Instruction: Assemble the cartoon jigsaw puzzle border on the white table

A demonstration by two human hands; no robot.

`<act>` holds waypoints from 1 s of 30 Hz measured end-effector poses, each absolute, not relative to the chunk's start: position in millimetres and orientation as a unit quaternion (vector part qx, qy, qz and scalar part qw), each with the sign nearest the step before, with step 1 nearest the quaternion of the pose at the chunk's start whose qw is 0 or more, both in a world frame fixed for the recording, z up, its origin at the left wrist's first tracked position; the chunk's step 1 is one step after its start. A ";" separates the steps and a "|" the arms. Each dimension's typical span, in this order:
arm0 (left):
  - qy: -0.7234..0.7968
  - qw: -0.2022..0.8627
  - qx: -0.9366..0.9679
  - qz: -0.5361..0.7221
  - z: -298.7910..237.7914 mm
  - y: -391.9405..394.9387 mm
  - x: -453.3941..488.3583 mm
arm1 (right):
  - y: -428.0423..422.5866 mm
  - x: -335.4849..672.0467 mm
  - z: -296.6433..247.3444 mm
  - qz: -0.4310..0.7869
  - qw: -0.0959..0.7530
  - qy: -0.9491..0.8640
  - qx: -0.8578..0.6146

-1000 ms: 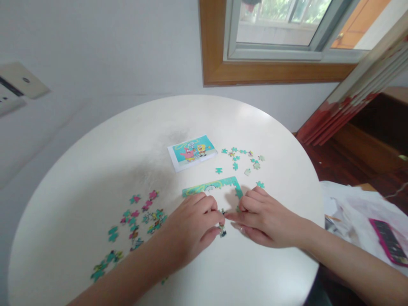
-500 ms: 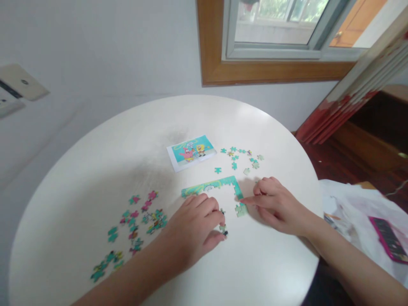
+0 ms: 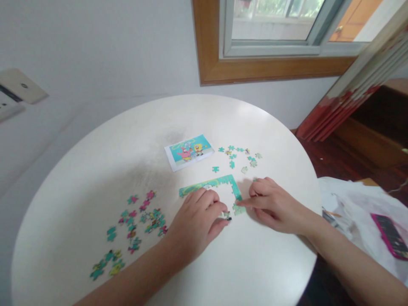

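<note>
My left hand (image 3: 201, 216) pinches a small puzzle piece (image 3: 227, 215) with pale green and dark parts between thumb and fingers, just left of the assembled puzzle's lower right end. That partly joined puzzle border (image 3: 235, 187) is teal, with a top row and a right side that ends in pale green pieces (image 3: 239, 209). Part of the top row is hidden behind my left hand. The index finger of my right hand (image 3: 270, 206) is stretched out and presses on the right side of the border. Its thumb is extended too, and its other fingers are curled.
A reference picture card (image 3: 190, 151) with a pink and a yellow cartoon figure lies behind the border. Several loose teal pieces (image 3: 232, 164) are scattered to its right. More mixed pieces (image 3: 154, 221) lie left on the round white table (image 3: 255, 272). A pink-edged phone (image 3: 390, 236) rests at right.
My left hand has moved slightly right with the puzzle piece, bringing it closer to the border's right side. My right index finger stays on the border. The view has shifted a little.
</note>
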State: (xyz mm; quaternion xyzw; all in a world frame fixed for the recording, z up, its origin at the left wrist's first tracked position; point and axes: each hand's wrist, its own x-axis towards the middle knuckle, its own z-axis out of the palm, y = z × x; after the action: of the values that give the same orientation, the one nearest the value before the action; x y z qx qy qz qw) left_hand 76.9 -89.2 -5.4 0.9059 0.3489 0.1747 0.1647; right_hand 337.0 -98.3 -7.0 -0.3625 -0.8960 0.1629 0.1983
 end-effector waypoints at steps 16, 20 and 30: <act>0.347 0.174 0.908 0.161 1.9 -78.3 55.2 | -100.8 333.7 -4.7 0.149 0.232 -0.909 -0.313; 0.341 0.190 0.907 0.157 3.7 -79.5 56.1 | -104.6 326.2 -3.7 0.136 0.216 -0.923 -0.289; 0.334 0.207 0.907 0.151 5.0 -80.0 55.8 | -101.3 320.2 -7.0 0.115 0.174 -0.932 -0.297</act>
State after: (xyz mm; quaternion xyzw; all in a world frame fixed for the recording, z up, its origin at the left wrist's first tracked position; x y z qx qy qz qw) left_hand 55.8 -80.0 5.0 0.9070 0.3343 0.1508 0.2068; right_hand 320.2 -101.3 -7.0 -0.2969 -0.9319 0.1146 0.1739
